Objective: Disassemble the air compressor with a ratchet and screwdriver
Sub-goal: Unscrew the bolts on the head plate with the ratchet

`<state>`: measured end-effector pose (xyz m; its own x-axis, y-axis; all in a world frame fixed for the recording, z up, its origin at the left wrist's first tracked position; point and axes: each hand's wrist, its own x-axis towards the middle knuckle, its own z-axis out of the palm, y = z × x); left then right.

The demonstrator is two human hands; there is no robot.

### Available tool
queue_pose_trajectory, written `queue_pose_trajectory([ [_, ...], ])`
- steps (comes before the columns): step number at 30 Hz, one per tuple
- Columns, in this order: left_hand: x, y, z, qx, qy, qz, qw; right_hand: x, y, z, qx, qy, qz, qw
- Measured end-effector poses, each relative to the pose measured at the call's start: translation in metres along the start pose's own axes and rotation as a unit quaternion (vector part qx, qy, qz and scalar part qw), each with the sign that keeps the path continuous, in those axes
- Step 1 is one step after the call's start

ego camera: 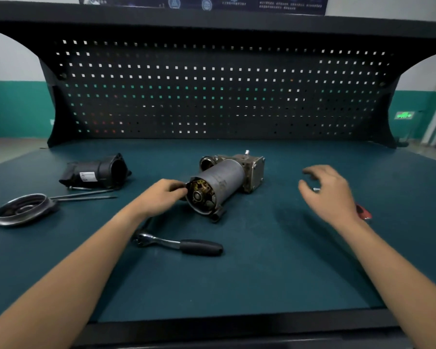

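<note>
1. Forearms, 2 of them and both bare, reach in from the near edge of the workbench over its dark teal mat [237,285].
2. Nearest on the mat lies the ratchet [179,244], flat, with its black grip to the right and its metal head to the left, just beside the left forearm; no hand touches it.
3. The left hand [161,195] is at the near, open end of the compressor [224,185], its fingertips bunched together and pinching the rim there.
4. The compressor lies on its side at the middle of the mat. Its grey cylinder runs away to the right, copper parts show inside the open end, and a square metal block sits at the far end.
5. The right hand [330,190] is well to the right of the compressor, blurred, with its fingers apart and loosely bent, gripping nothing.
6. The screwdriver [363,211] lies under that hand: its red handle shows beside the wrist and its metal tip below the fingers.
7. At the far left a round metal cover [23,210] rests on the mat, with 2 long bolts [86,195] lying side by side just to its right.
8. Behind the bolts a black housing [96,171] lies on its side, its open mouth to the right.
9. A black pegboard [212,91] stands along the back of the bench.
</note>
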<state>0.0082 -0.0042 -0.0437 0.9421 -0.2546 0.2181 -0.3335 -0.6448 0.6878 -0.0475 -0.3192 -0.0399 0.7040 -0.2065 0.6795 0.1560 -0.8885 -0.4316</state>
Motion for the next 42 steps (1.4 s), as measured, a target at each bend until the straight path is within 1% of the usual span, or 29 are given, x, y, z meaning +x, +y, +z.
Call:
queue_pose_trajectory([
  [4, 0.003, -0.007, 0.004, 0.046, 0.032, 0.032, 0.998, -0.008, -0.043, 0.023, 0.076, -0.120, -0.022, 0.990],
  [7, 0.004, -0.009, 0.005, 0.098, 0.062, 0.058, 0.992, -0.011, -0.071, 0.041, 0.118, -0.254, -0.023, 0.960],
  [9, 0.002, -0.007, 0.005, 0.116, 0.076, 0.075, 0.987, -0.013, -0.084, 0.051, 0.117, -0.305, -0.025, 0.945],
  [13, -0.004, -0.003, 0.007, 0.117, 0.079, 0.100, 0.985, -0.015, -0.091, 0.061, 0.038, -0.293, -0.013, 0.955],
  [14, -0.006, -0.001, 0.008, 0.115, 0.077, 0.105, 0.985, -0.016, -0.089, 0.062, 0.046, -0.293, -0.009, 0.955],
  [16, -0.009, 0.001, 0.009, 0.106, 0.070, 0.116, 0.985, -0.018, -0.082, 0.061, 0.103, -0.296, 0.016, 0.949],
  [19, -0.013, 0.004, 0.011, 0.084, 0.052, 0.142, 0.985, -0.015, -0.072, 0.055, 0.173, -0.311, 0.045, 0.934],
  [22, -0.014, 0.007, 0.016, 0.072, 0.031, 0.166, 0.983, -0.012, -0.062, 0.051, 0.192, -0.323, 0.048, 0.926],
  [27, -0.015, 0.010, 0.017, 0.057, 0.037, 0.146, 0.987, -0.013, -0.053, 0.050, 0.223, -0.320, 0.051, 0.919],
  [30, -0.015, 0.013, 0.016, 0.083, 0.029, 0.126, 0.988, -0.012, -0.054, 0.048, 0.243, -0.326, 0.050, 0.912],
  [33, -0.015, 0.015, 0.019, 0.142, -0.006, 0.088, 0.986, -0.012, -0.052, 0.043, 0.238, -0.384, 0.042, 0.891],
  [35, -0.015, 0.017, 0.020, 0.155, -0.036, 0.083, 0.984, -0.012, -0.051, 0.039, 0.207, -0.410, 0.028, 0.888],
  [38, -0.016, 0.017, 0.022, 0.167, -0.041, 0.109, 0.979, -0.014, -0.049, 0.037, 0.200, -0.400, 0.014, 0.894],
  [42, -0.016, 0.018, 0.025, 0.197, -0.006, 0.120, 0.973, -0.016, -0.050, 0.040, 0.226, -0.376, 0.002, 0.898],
])
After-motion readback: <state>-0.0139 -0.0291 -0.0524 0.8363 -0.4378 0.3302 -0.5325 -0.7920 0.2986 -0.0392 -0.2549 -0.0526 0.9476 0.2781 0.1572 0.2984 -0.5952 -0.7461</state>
